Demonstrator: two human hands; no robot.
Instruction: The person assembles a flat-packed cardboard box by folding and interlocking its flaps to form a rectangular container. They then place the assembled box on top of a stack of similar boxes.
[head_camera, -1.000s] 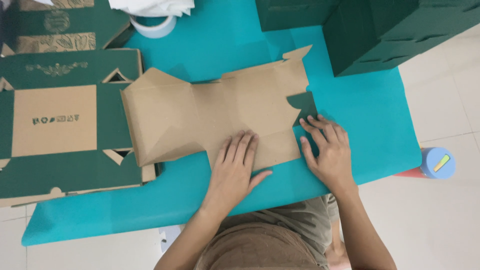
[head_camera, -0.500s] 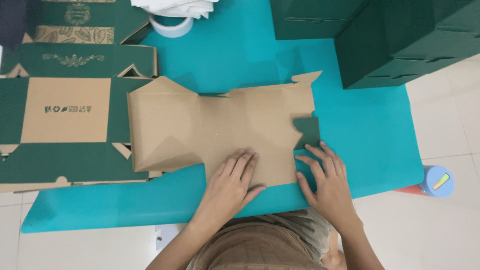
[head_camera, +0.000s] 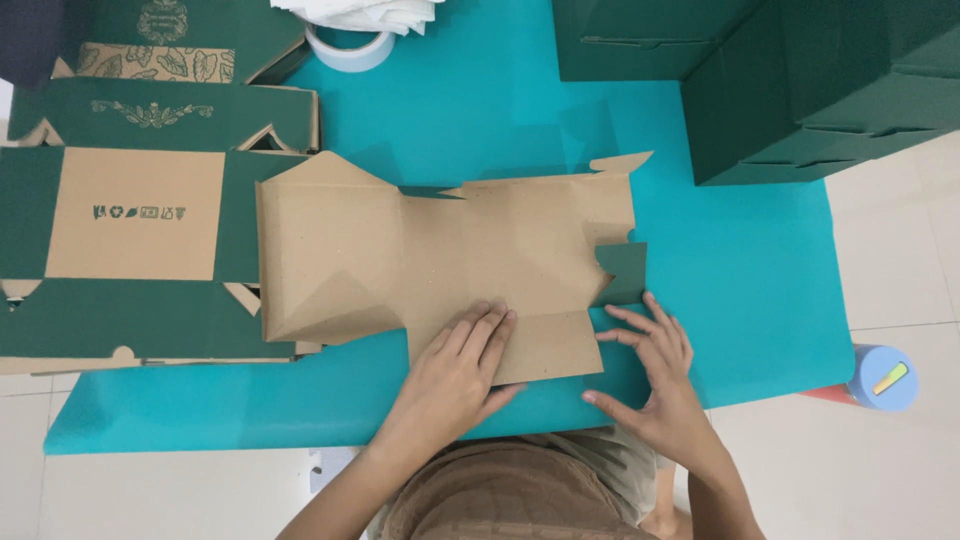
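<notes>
Left hand (head_camera: 455, 375) flat on cardboard blank (head_camera: 440, 255), right hand (head_camera: 655, 385) open beside it

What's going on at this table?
A person is pressing a flat brown cardboard box blank onto a teal mat. The left hand lies flat on its near flap; the right hand rests beside it at the edge. Flat green blanks lie to the left, made-up green boxes behind.

Likely a home packing spot: teal mat (head_camera: 760, 280) lay on tiled floor (head_camera: 900, 250); folded green boxes (head_camera: 800, 80) stacked at 1 o'clock, flat box blanks (head_camera: 130, 250) at 9.
</notes>
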